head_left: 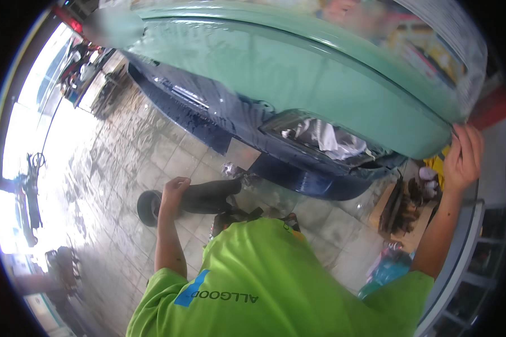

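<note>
A pale green car bonnet panel point(298, 76), wet and streaked, stretches across the far side above a dark blue bumper point(309, 177). At the panel's right corner my right hand point(464, 154) has its fingers bent and pressed together against the edge; whether something thin lies under them is hidden. Clear plastic sheeting point(472, 73) runs just beyond that corner. My left hand point(176, 190) hangs lower, away from the car, with fingers curled together over the floor; what they hold, if anything, does not show. Below it are a dark leg-shaped form point(211, 196) and a round black object point(149, 208).
A headlight opening point(320, 137) in the bumper is stuffed with crumpled pale sheeting. To the right stand an open cardboard box point(402, 213) with brown items and a teal plastic bag point(388, 272). Wet tiles point(129, 163) spread leftward, toward a cluttered cart point(95, 90).
</note>
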The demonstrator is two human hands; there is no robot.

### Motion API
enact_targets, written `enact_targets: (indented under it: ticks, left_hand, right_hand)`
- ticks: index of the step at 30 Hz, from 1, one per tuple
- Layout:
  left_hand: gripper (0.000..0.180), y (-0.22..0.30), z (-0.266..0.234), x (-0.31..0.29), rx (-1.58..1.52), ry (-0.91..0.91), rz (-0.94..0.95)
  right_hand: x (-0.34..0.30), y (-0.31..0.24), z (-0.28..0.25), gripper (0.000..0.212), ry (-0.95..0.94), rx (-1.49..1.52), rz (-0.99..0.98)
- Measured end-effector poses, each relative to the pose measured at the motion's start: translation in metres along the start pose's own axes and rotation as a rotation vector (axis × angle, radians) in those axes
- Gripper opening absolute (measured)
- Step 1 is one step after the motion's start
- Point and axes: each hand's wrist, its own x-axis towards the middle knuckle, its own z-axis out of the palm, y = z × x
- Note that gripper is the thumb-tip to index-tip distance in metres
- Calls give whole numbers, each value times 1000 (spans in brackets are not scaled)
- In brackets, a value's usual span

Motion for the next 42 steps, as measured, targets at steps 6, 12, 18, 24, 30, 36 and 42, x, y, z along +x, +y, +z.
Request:
enact_targets:
  ticks: [6,12,18,24,30,36,42]
  left_hand:
    - [36,-57,-18,5,-76,27,-75]
    - [40,-105,-32,29,-10,37,-154]
    - [38,-137,-57,49,46,84,-169]
    - [37,-207,-94,63,-137,152,-287]
    - [34,-256,-127,79,-275,179,-404]
    - [29,-260,-176,93,-309,91,-538]
    - [40,-281,-222,116,-313,221,-496]
  right_hand:
    - [-8,3,1,14,-86,-125,-30]
    - [54,-59,11,16,-156,-220,-257]
    - [144,-153,78,18,-204,-152,-296]
    - [248,-253,185,23,-237,-52,-274]
    - [354,-330,326,10,-291,-13,-185]
    - [370,-315,359,21,-312,-108,-455]
    - [307,-236,321,27,-566,-177,-260]
